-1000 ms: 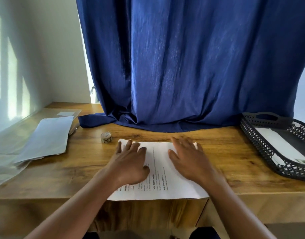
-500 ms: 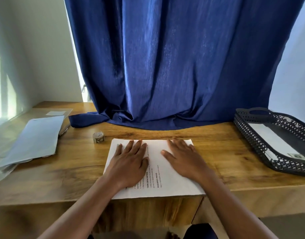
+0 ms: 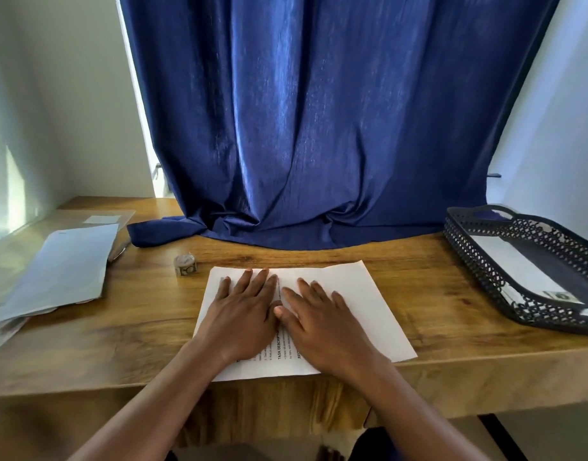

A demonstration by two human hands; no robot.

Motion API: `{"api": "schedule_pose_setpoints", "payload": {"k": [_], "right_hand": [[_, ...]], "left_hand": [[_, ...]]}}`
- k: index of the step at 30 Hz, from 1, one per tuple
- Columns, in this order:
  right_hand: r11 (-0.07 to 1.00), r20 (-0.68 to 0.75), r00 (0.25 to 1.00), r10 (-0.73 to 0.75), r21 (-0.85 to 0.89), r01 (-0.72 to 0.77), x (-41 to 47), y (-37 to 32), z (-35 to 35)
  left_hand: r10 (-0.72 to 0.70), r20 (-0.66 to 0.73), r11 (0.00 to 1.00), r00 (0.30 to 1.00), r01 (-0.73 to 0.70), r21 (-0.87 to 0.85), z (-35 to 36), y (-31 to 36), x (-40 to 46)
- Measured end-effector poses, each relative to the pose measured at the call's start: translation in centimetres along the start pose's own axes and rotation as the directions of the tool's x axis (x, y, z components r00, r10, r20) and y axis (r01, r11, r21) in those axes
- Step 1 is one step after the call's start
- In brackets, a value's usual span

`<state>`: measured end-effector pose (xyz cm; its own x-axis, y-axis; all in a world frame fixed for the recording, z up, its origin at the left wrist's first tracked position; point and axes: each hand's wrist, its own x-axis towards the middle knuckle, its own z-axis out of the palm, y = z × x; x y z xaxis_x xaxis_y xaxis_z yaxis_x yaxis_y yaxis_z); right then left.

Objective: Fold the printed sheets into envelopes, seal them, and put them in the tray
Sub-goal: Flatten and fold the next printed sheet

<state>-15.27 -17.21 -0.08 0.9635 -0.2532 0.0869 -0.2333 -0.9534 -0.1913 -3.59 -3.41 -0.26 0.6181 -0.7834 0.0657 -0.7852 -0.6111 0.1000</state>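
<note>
One printed sheet (image 3: pixel 362 304) lies at the near edge of the wooden surface (image 3: pixel 429 281), its front corner just over the lip. It looks part-folded: a crease line runs up the middle where the two hands meet, and printed text shows near the wrists. The left hand (image 3: pixel 241 319) lies flat on the left half, fingers straight and spread, pressing down and grasping nothing. The right hand (image 3: pixel 322 322) is likewise flat and released, fingers straight, pressing along the crease just beside the left thumb.

As I judge it, this sheet is in its folding step. It has no envelope around it yet and is not sealed. At least one white envelope (image 3: pixel 518 277) already rests in the black mesh tray (image 3: pixel 468 257) at the right, with what seems to be a patterned seal at its near end; whether more lie beneath it I cannot tell. So at least one piece seems finished, and one is underway.

Counted: one sheet under the hands, one tray, one envelope seen in it. One small roll of patterned tape (image 3: pixel 185 265) stands just behind the sheet's left corner. To the left lies a stack of pale envelopes or sheets (image 3: pixel 63 271); how many is unclear, so the amount left cannot be told. A blue curtain (image 3: pixel 319 128) hangs behind, its hem resting on the surface.
</note>
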Motion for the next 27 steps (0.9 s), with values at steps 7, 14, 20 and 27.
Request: {"api": "schedule_pose_setpoints", "payload": {"k": [7,14,20,27], "right_hand": [[0.986,0.015,0.992,0.125,-0.112,-0.122,-2.2,5.4,-0.6],[0.982,-0.033,0.987,0.155,-0.101,-0.157,-2.3,6.1,0.0],[0.986,-0.050,0.990,0.132,-0.094,-0.137,-2.3,6.4,0.0],[0.982,-0.042,0.988,0.152,-0.105,-0.155,-2.1,6.6,0.3]], "left_hand": [[-0.016,-0.016,0.999,1.000,0.015,-0.042,0.0,0.0,0.1],[-0.077,0.068,0.990,0.995,0.084,-0.112,-1.4,0.6,0.4],[0.108,-0.004,0.990,0.994,-0.108,-0.093,-0.4,4.9,-1.4],[0.091,0.041,0.996,0.995,-0.092,0.001,0.2,1.1,-3.8]]}}
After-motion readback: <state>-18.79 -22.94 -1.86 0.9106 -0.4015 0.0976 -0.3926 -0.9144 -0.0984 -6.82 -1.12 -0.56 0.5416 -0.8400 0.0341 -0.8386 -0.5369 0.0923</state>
